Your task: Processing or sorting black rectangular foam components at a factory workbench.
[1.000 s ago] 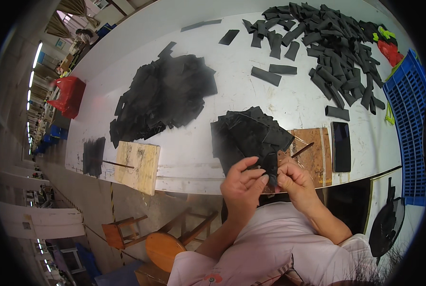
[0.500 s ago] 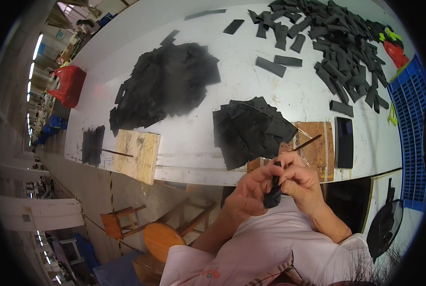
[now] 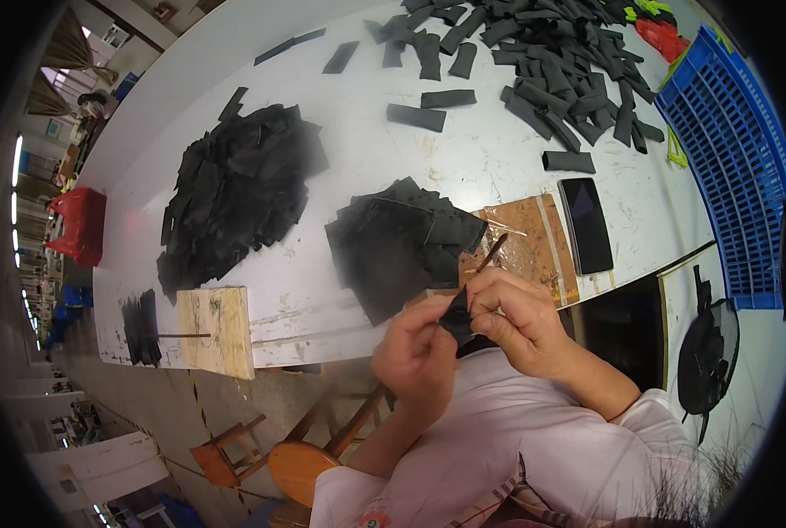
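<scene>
A black cloth is pinched by the left fingers and right fingers, both closed (dark sheets are piled beyond).

The head-worn fisheye looks down from close above the left hand, toward five o'clock, and right hand, toward four; the surface spreads toward twelve, the floor bends away at eight.

The left hand and right hand pinch a black cloth at the near edge of the counter. Beyond lie a dark stack and a brown board, a phone just beside it. Dark strips heap near a blue crate.
</scene>
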Tool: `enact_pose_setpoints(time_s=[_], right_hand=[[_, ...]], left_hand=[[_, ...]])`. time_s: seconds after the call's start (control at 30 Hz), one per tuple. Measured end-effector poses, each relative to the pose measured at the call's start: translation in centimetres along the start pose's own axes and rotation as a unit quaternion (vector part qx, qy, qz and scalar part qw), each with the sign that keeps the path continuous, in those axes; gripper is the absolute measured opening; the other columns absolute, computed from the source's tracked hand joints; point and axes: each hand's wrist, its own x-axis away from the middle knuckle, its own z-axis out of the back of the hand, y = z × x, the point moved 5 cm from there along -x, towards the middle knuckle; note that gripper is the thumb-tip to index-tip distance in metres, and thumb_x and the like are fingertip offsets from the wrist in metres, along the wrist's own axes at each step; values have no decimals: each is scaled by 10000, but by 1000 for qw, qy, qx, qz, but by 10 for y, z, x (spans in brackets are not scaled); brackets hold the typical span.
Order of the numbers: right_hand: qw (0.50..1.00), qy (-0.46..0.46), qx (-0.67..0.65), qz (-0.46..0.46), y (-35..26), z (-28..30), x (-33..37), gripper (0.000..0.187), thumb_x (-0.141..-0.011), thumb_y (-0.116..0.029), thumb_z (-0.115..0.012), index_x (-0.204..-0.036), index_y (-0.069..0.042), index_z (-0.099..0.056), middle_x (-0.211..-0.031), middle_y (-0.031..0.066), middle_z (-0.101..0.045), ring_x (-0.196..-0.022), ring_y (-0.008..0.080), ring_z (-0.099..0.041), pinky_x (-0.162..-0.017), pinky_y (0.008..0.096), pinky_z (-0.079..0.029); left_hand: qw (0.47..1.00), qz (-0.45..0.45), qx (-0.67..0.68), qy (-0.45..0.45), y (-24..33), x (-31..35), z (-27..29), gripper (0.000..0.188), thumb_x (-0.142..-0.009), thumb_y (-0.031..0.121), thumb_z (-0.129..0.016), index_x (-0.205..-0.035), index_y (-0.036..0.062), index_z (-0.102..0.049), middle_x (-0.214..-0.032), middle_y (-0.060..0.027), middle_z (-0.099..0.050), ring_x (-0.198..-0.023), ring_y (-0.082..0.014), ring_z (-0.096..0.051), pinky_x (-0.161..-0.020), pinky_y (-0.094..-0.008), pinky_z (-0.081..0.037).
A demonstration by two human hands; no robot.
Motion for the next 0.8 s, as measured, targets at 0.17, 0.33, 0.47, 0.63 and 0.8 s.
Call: enact_pose_setpoints(time_s=[0.17,0.33,0.47,0.63,0.8], right_hand=[[992,0,-43,-120,6,11,1,45,-782,-28,-493,-752,3,-506,-714,86,-471,-625,207,-519,-548,274,-408],[984,-40,-136,-109,-16,26,-14,73,-801,-61,-499,-779,7,-514,-698,58,-473,-633,150,-512,-562,246,-401],[953,-10,-214,-213,-13,44,-32,135,-827,-141,-510,-793,-12,-531,-648,5,-464,-589,103,-476,-528,227,-392],[885,-39,-333,-323,68,30,-25,185,-832,-185,-521,-727,-33,-521,-607,-8,-454,-500,65,-392,-448,190,-322],[878,-81,-341,-327,73,27,-32,163,-839,-169,-519,-724,-54,-509,-612,-35,-456,-500,43,-394,-436,171,-292]], left_hand=[[947,229,223,-22,-10,-11,2,206,-724,-125,-413,-906,-32,-441,-840,-146,-587,-526,-62,-513,-413,-144,-373],[778,202,493,-332,19,-19,-32,304,-709,-96,-401,-1011,-61,-381,-820,-179,-569,-335,-59,-399,-294,-148,-283],[691,350,563,-286,33,-37,-56,390,-771,-49,-402,-1155,-70,-335,-758,-156,-562,-309,-35,-340,-272,-152,-239],[685,425,575,-138,-58,-48,-43,314,-880,36,-315,-1172,-42,-401,-823,-131,-587,-303,-8,-278,-279,-151,-198],[614,476,627,-60,-56,-49,-43,251,-878,51,-333,-1056,-35,-487,-744,-105,-581,-318,-14,-304,-292,-160,-224]])
